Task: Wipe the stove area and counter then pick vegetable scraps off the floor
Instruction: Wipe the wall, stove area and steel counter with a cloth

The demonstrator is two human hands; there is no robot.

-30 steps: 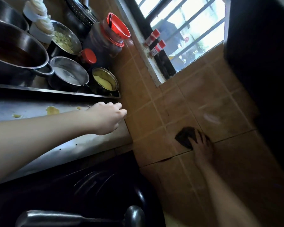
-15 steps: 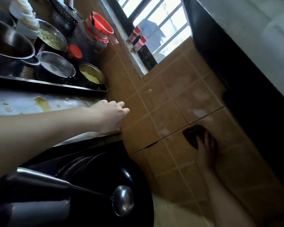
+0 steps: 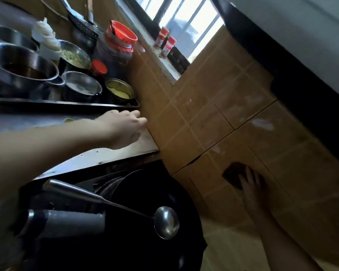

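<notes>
Kitchen — wok (image 3: 149,212), ladle (image 3: 165,222), pots (image 3: 22,75) — tiled wall (image 3: 213,118).

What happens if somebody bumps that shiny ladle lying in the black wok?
The ladle would probably slide or swing: its round bowl sits on the wok's curved side. It looks like stiff metal, so it likely wouldn't bend.

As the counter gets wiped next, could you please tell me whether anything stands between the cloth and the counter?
The tiled wall between the cloth under the right hand and the counter is bare, but the left hand rests on the counter's wall end.
</notes>
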